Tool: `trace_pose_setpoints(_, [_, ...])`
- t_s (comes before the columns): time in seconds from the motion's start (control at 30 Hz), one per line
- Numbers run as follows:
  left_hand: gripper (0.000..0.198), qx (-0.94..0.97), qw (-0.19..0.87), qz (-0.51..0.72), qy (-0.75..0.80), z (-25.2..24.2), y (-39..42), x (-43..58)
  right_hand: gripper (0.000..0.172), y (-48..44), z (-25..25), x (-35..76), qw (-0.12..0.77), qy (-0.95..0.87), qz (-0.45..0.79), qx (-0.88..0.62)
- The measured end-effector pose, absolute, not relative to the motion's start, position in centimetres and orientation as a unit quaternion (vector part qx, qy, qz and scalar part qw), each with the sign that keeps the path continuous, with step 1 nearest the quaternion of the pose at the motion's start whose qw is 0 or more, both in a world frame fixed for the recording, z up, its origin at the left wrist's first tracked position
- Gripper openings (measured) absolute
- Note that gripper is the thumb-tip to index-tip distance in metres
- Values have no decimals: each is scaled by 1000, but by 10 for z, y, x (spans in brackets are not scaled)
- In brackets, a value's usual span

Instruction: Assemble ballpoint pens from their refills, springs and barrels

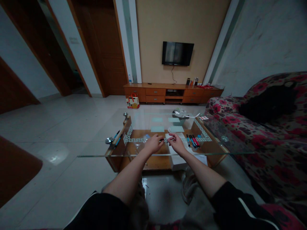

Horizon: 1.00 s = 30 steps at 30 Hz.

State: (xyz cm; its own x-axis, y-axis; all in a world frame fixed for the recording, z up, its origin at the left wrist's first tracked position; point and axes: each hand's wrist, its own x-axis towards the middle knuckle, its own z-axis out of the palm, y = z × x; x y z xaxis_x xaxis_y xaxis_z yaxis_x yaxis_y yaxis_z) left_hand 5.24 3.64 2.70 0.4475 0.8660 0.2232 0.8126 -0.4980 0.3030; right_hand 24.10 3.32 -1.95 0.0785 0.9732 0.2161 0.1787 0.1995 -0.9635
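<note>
Both hands are held over the glass tabletop [141, 150], close together near its middle. My left hand [154, 143] has its fingers curled round a small dark piece that I cannot make out. Facing it, my right hand [176, 143] is closed in a pinch, with something small and dark at its fingertips. Several pens and markers [193, 141], blue, black and red, lie side by side to the right of my right hand. At the left side of the table lie a dark pen [116, 134] and a blue pen [118, 141].
A white box [177, 163] rests on the shelf under the glass. At the table's far side are a dark basket [181, 118] and a red-and-white card [204, 118]. A flowered sofa [271, 147] stands on the right, and a TV cabinet [155, 92] stands beyond.
</note>
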Motion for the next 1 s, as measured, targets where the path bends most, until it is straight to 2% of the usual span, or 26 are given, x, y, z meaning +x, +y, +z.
trace_pose_setpoints(0.4, [28,854,89,196,473,20,43,52,42,36,-25,244,523,-576,369,-508])
trace_pose_setpoints(0.53, [29,854,91,199,472,18,44,52,35,35,-24,244,510,-590,323,-536])
trace_pose_setpoints(0.7, [29,853,92,199,473,14,47,51,18,34,-25,249,447,-650,228,-571])
trace_pose_setpoints(0.83, [29,853,94,197,475,10,50,52,23,34,-29,252,377,-704,170,-577])
trace_pose_setpoints(1.0, [28,853,94,195,475,9,50,52,27,33,-32,252,328,-728,180,-575])
